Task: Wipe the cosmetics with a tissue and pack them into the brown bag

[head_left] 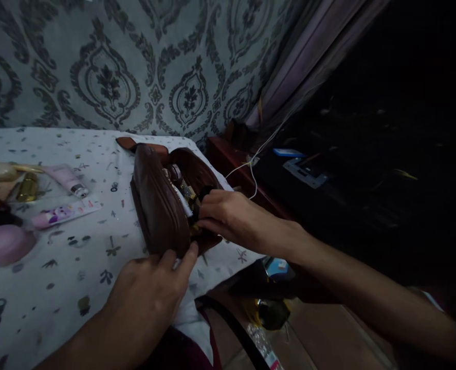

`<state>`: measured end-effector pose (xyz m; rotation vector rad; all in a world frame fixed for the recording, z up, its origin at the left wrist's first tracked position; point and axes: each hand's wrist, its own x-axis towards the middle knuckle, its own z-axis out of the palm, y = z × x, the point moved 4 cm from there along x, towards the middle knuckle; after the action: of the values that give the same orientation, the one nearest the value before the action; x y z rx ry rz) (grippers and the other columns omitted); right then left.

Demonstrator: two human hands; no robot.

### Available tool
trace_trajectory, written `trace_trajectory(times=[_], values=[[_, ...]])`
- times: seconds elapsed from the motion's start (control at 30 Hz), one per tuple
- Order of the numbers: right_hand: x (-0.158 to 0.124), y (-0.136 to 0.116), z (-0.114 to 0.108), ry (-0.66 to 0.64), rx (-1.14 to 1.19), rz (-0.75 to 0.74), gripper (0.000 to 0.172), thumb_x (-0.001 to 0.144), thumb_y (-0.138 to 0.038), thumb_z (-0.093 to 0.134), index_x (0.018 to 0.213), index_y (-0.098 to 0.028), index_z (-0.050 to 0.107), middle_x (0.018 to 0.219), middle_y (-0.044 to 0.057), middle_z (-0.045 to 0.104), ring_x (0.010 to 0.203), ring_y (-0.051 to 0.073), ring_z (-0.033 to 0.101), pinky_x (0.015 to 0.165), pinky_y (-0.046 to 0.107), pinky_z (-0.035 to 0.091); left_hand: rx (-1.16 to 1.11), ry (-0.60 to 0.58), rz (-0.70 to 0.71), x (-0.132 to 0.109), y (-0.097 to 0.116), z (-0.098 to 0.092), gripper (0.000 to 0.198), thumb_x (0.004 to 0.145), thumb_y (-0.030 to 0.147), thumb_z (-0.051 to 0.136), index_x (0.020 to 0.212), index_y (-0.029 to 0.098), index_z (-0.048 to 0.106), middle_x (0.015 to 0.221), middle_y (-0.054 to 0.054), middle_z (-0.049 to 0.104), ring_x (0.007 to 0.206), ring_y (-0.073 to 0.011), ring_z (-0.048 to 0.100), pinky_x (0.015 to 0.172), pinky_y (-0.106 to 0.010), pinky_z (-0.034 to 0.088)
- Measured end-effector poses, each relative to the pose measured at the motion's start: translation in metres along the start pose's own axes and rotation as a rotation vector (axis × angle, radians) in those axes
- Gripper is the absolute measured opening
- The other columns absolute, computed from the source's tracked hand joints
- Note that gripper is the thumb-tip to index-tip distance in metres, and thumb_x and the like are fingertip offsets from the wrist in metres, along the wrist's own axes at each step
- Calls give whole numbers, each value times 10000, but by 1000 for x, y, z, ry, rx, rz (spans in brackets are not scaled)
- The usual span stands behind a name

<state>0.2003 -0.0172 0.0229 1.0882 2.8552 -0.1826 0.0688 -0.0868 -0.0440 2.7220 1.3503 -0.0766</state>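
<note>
Both hands (150, 288) (228, 210) at bag (156, 200) (brown).

Right hand (228, 211) apparently inside bag (156, 200).

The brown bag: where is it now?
In the head view, the brown bag is just left of centre on the printed cloth, right of the pink tubes, with the right hand at its opening.

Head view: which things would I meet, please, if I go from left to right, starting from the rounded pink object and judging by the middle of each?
Rounded pink object → printed tube → brown bag → right hand → flat blue object.
</note>
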Motion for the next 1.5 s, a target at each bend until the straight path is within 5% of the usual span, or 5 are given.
trace_trajectory(times=[0.17,0.37,0.77,1.07,1.5], values=[[28,1,1,-98,-258,162,164,932,-202,595,899,-102,721,900,155,732,931,253,676,684,290,449,63,-100,-59,4,-2,-11,703,875,44,498,1529,281,392,836,-98,742,657,-268,736,564,-341,571],[44,7,23,-62,-299,121,206,913,-150,531,997,-111,715,832,165,753,897,288,736,672,323,485,59,-141,-78,4,-4,-10,723,879,42,472,1529,341,372,856,-89,757,668,-282,744,565,-365,575],[41,5,9,-24,-353,207,383,898,-122,517,1281,-128,509,1004,147,732,939,282,699,685,327,507,61,-23,-51,0,-8,-7,716,834,23,478,1480,331,452,806,-56,747,611,-212,728,522,-233,475],[51,19,0,68,-418,248,267,944,-126,437,1147,-138,610,955,166,728,922,291,678,687,344,481,69,37,-39,0,-10,-3,660,845,32,498,1441,315,500,753,-36,734,564,-194,708,490,-222,445],[84,30,2,-7,-489,310,279,929,-48,454,1111,-69,664,998,217,743,1006,288,698,713,327,473,31,68,-22,-1,-8,-2,724,806,-14,526,1450,315,503,759,-53,749,594,-237,728,509,-274,519]])
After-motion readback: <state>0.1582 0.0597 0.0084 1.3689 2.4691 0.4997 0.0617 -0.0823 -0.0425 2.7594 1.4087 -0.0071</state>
